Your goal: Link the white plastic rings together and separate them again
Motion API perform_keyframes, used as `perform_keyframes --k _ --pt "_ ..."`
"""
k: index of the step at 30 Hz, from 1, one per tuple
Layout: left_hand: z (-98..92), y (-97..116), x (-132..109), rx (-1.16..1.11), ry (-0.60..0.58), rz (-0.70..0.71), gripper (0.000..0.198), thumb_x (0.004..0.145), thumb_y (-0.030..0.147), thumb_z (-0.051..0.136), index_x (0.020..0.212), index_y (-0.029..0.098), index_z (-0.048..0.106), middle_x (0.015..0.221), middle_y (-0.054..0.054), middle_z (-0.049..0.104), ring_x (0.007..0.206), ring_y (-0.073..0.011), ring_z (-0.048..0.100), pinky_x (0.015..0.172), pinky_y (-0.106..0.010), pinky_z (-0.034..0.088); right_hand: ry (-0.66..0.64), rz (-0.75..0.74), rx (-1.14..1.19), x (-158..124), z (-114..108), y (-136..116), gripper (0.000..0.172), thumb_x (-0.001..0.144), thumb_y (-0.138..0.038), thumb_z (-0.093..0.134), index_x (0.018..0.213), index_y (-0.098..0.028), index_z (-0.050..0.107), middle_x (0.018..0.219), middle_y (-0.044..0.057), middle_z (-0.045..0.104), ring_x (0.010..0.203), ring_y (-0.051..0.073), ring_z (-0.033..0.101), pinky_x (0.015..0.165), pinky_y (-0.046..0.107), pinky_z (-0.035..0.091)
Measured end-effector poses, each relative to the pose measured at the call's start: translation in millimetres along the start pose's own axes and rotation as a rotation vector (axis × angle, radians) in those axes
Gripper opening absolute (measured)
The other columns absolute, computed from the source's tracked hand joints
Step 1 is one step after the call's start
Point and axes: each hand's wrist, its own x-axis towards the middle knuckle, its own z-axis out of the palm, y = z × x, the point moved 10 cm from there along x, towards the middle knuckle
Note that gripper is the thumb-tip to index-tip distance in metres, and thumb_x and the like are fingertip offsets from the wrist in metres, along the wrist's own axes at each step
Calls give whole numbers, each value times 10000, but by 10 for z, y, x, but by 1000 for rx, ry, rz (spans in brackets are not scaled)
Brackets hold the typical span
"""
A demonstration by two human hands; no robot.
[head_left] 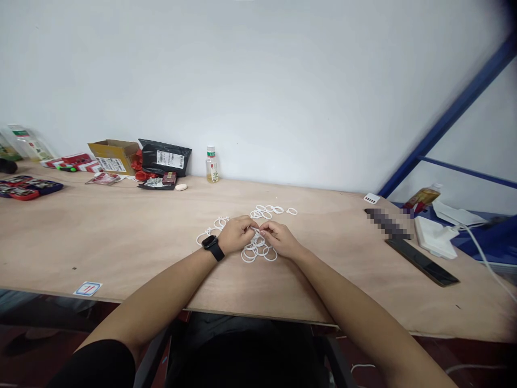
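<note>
Several thin white rings (250,253) lie in a loose pile on the wooden table, just below my hands. My left hand (237,234), with a black watch on its wrist, has its fingers curled and pinched on a white ring at the pile's upper edge. From the right, my right hand (280,238) pinches at the same ring, thumb and forefinger close to the left fingertips. More white rings (266,214) are spread behind my hands, with one lone ring (292,211) to their right. Others (200,238) lie left of my left hand, partly hidden by it.
At the back stand a small bottle (212,165), a black package (165,158) and an open cardboard box (114,155). To the right lie a dark phone (421,262), a white device (435,237) with a cable, and another bottle (422,198). A numbered card (88,289) sits near the front edge.
</note>
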Motion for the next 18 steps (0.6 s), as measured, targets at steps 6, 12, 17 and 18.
perform_keyframes --k 6,12,17,18 --pt "-33 -32 3 12 7 -37 264 704 59 455 727 163 697 758 -32 684 714 -140 613 711 -257 472 138 29 -145 27 -173 266 195 903 -243 487 1029 -203 630 1007 67 681 945 200 608 846 342 464" --pt "-9 -42 -1 12 -17 -41 296 722 53 418 706 165 691 756 -30 684 719 -141 620 739 -261 477 24 85 -433 71 -102 710 409 890 -241 512 1296 -201 541 1321 118 559 1217 277 475 1020 457 364" --pt "61 -95 -6 26 -71 -74 294 751 68 427 771 170 702 819 -27 699 773 -147 631 776 -266 482 -118 175 -530 71 32 901 497 935 -332 456 1424 -247 423 1475 90 421 1340 309 358 1073 494 284" --pt "84 -113 -9 27 -88 -86 290 759 78 436 801 170 707 844 -28 703 790 -149 634 784 -267 483 -135 185 -537 69 46 904 490 940 -335 446 1422 -252 424 1473 78 428 1341 300 358 1079 481 276"
